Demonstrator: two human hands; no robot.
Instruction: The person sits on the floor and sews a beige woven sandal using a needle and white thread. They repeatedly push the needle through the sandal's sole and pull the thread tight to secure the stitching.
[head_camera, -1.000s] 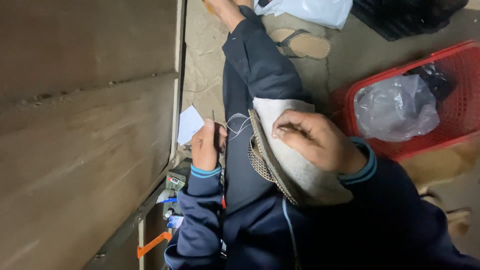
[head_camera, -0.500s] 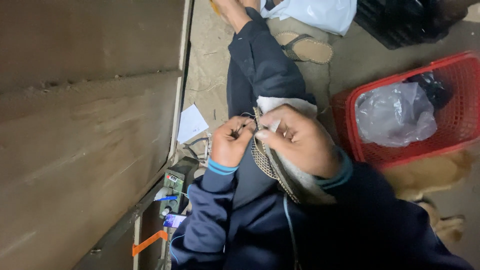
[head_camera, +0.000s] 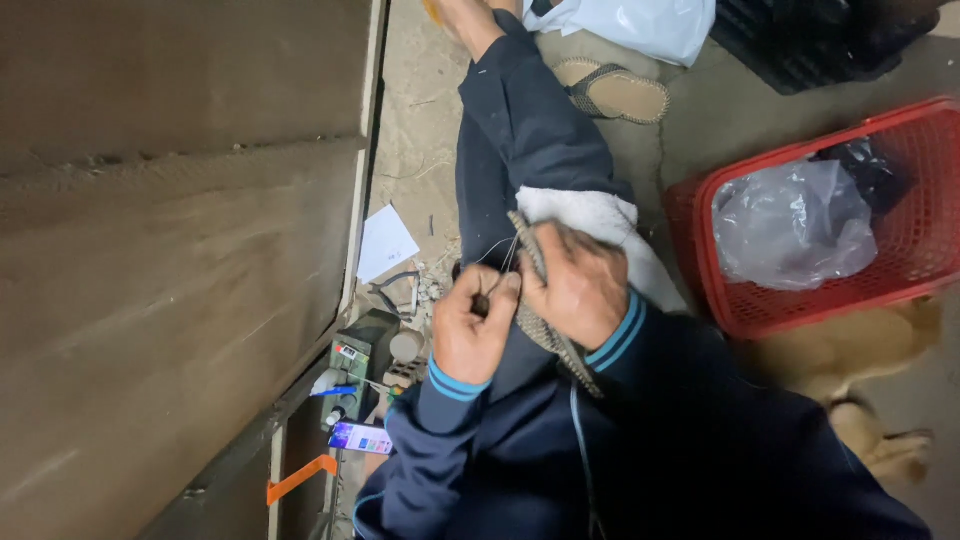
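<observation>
Resting on the lap, the woven sandal upper (head_camera: 545, 330) runs lengthwise toward the knee, gripped along its edge by the right hand (head_camera: 575, 290), while the left hand (head_camera: 470, 330) pinches a thread (head_camera: 497, 250) just beside it.

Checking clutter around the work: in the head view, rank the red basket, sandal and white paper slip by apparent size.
1. red basket, largest though cut off at the frame edge.
2. sandal.
3. white paper slip, close to the sandal in area, so ranks 2 and 3 are unsure.
</observation>
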